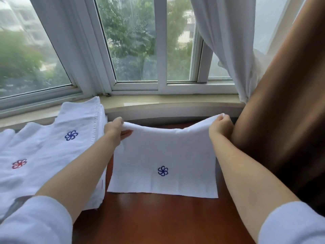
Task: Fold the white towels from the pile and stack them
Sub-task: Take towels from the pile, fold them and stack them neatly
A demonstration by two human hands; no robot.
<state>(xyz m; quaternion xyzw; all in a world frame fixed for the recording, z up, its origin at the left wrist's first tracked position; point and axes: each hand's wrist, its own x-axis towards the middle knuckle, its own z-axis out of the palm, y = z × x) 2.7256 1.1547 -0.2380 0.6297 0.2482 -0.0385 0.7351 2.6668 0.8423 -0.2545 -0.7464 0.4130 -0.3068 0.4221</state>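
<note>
two hands hold one white towel (163,155) up by its far edge over the reddish-brown table (158,221). the left hand (115,129) pinches the far left corner, and the right hand (220,126) has its fingers curled round the far right corner. the towel's near edge lies flat on the table, and a blue pinwheel emblem (163,171) shows on it. on the left lies the pile of white towels (52,155), one with a blue emblem, one with a red. beyond runs a pale windowsill (167,103) below the window (133,41). a brown curtain (284,103) hangs at right, just beside the right hand.
</note>
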